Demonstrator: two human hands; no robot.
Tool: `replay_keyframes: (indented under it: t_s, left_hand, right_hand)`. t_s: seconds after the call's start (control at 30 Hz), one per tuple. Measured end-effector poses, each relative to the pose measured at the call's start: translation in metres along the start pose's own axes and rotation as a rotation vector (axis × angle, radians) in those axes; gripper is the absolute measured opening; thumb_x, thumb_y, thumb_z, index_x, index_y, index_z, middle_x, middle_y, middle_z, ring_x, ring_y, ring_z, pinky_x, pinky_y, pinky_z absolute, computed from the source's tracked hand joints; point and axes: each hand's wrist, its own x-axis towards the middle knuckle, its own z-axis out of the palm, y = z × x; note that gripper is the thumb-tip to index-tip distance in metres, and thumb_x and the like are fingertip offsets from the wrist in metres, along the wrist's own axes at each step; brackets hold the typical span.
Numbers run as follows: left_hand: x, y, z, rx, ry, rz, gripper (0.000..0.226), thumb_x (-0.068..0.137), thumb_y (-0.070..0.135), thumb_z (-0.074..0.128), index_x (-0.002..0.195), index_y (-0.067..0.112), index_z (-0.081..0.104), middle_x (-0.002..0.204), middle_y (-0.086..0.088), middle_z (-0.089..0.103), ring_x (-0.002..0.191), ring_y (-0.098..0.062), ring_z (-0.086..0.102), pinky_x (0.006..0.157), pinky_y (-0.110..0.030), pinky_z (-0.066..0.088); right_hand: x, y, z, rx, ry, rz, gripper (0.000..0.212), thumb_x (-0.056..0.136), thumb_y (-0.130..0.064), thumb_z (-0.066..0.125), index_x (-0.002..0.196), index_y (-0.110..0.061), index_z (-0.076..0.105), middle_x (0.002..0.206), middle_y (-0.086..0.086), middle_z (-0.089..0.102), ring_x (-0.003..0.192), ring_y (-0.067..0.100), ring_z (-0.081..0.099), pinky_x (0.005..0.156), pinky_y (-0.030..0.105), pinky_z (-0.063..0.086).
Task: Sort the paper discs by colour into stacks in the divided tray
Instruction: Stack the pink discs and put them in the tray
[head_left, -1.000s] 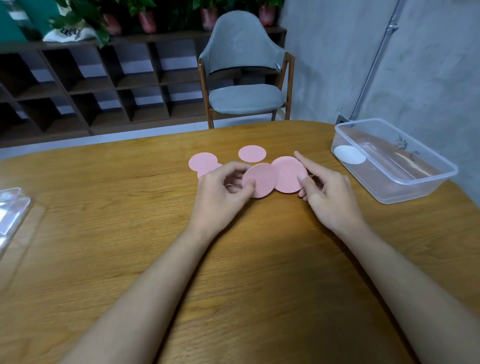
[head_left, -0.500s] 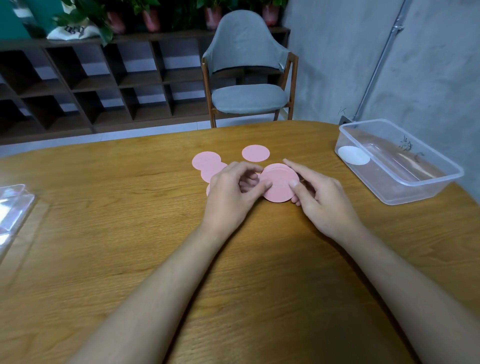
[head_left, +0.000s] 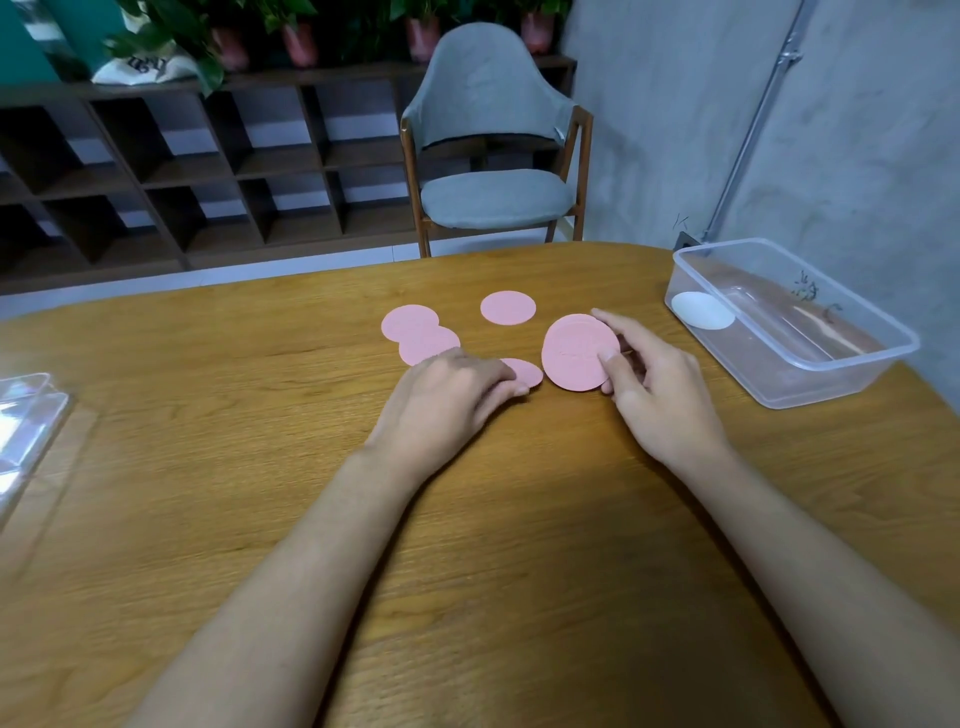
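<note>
Holding a pink stack (head_left: 576, 353) tilted up from the counter (head_left: 519, 545), your right hand (head_left: 660, 395) has its grip closed on it, with the thumb across the near face and the fingers behind. The discs in that stack cannot be counted.

Your left hand (head_left: 447, 400) lies palm down with its fingers nearly straight. The fingertips press one loose pink disc (head_left: 527, 371) just left of the stack, and the hand grasps nothing.

Pink discs lying flat on the counter number four:
- an overlapping pair (head_left: 415, 332) at the far left
- a lone pink disc (head_left: 508, 308) beyond the stack
- the one under your fingertips

One white disc (head_left: 701, 310) lies inside the clear tub (head_left: 841, 379) at your right, well apart from the pink ones. One clear plastic piece (head_left: 26, 415) sits at the counter's left edge.
</note>
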Motion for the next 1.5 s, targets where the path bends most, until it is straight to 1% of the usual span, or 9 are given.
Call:
replay_keyframes:
  t_s: [0.13, 0.23, 0.37, 0.53, 0.67, 0.9, 1.0, 1.2, 1.5]
  left_hand:
    - [-0.001, 0.003, -0.004, -0.002, 0.142, 0.046, 0.028, 0.11, 0.033, 0.049, 0.12, 0.017, 0.068, 0.091, -0.002, 0.075, 0.077, -0.03, 0.07, 0.062, -0.042, 0.056]
    - [-0.001, 0.004, 0.0, -0.085, 0.173, 0.002, 0.022, 0.108, 0.023, 0.052, 0.126, 0.018, 0.063, 0.101, 0.002, 0.076, 0.083, -0.024, 0.071, 0.07, -0.041, 0.058]
    - [0.001, 0.002, 0.006, -0.266, 0.222, -0.098, 0.023, 0.097, 0.013, 0.061, 0.119, 0.019, 0.067, 0.097, 0.003, 0.075, 0.08, -0.018, 0.069, 0.071, -0.039, 0.059]
    - [0.005, 0.008, 0.01, -0.555, 0.222, -0.25, 0.02, 0.093, 0.014, 0.075, 0.11, 0.024, 0.078, 0.103, 0.011, 0.074, 0.085, -0.014, 0.07, 0.076, -0.04, 0.06]
    - [0.007, 0.009, 0.01, -0.659, 0.204, -0.29, 0.024, 0.09, 0.012, 0.08, 0.112, 0.02, 0.078, 0.089, 0.001, 0.074, 0.074, -0.002, 0.062, 0.069, -0.018, 0.051]
    - [0.01, 0.015, 0.014, -0.583, 0.222, -0.318, 0.041, 0.084, 0.024, 0.086, 0.124, 0.023, 0.076, 0.105, 0.009, 0.075, 0.071, -0.003, 0.068, 0.074, -0.016, 0.055]
    - [0.009, 0.018, 0.011, -0.581, 0.216, -0.341, 0.038, 0.086, 0.027, 0.085, 0.123, 0.023, 0.077, 0.097, 0.012, 0.079, 0.072, -0.005, 0.068, 0.075, -0.013, 0.053]
    - [0.009, 0.024, 0.01, -0.517, 0.267, -0.322, 0.034, 0.085, 0.029, 0.085, 0.118, 0.02, 0.08, 0.093, 0.012, 0.079, 0.074, -0.006, 0.069, 0.072, -0.01, 0.049]
    - [0.014, 0.024, 0.013, -0.386, 0.282, -0.206, 0.034, 0.088, 0.032, 0.082, 0.119, 0.017, 0.08, 0.107, 0.006, 0.08, 0.075, 0.006, 0.065, 0.077, -0.005, 0.046]
  right_hand:
    - [0.0, 0.001, 0.0, 0.002, -0.013, 0.008, 0.044, 0.106, -0.019, 0.052, 0.148, -0.03, 0.053, 0.108, -0.014, 0.057, 0.108, 0.006, 0.053, 0.095, 0.02, 0.042]
    - [0.0, 0.001, 0.0, 0.008, -0.015, 0.012, 0.044, 0.105, -0.018, 0.052, 0.148, -0.03, 0.053, 0.109, -0.013, 0.058, 0.108, 0.006, 0.054, 0.09, 0.016, 0.04]
    - [0.001, 0.002, 0.001, 0.018, -0.003, 0.014, 0.045, 0.105, -0.016, 0.053, 0.147, -0.031, 0.054, 0.104, -0.015, 0.06, 0.1, 0.003, 0.056, 0.081, 0.006, 0.038]
    - [-0.001, 0.0, 0.002, 0.067, -0.008, 0.0, 0.047, 0.103, -0.014, 0.055, 0.145, -0.036, 0.056, 0.091, -0.022, 0.065, 0.083, 0.007, 0.064, 0.076, 0.013, 0.05]
    - [-0.002, -0.001, 0.004, 0.109, -0.048, -0.024, 0.047, 0.105, -0.015, 0.053, 0.147, -0.037, 0.054, 0.099, -0.011, 0.07, 0.079, 0.01, 0.066, 0.079, 0.021, 0.055]
    - [-0.004, -0.003, 0.008, 0.118, -0.126, -0.082, 0.049, 0.107, -0.007, 0.045, 0.147, -0.034, 0.053, 0.091, -0.003, 0.063, 0.076, 0.011, 0.062, 0.078, 0.012, 0.047]
    - [-0.003, -0.005, 0.007, 0.137, -0.154, -0.066, 0.048, 0.109, -0.01, 0.042, 0.15, -0.032, 0.051, 0.094, 0.0, 0.063, 0.08, 0.012, 0.062, 0.08, 0.015, 0.049]
    - [-0.005, -0.008, 0.007, -0.069, -0.197, -0.083, 0.051, 0.11, -0.034, 0.042, 0.16, -0.028, 0.034, 0.118, -0.008, 0.06, 0.112, 0.009, 0.054, 0.1, 0.029, 0.042]
    - [-0.003, -0.004, 0.007, -0.076, -0.146, -0.1, 0.048, 0.108, -0.023, 0.048, 0.156, -0.02, 0.042, 0.102, -0.015, 0.057, 0.1, 0.004, 0.053, 0.088, 0.018, 0.037]
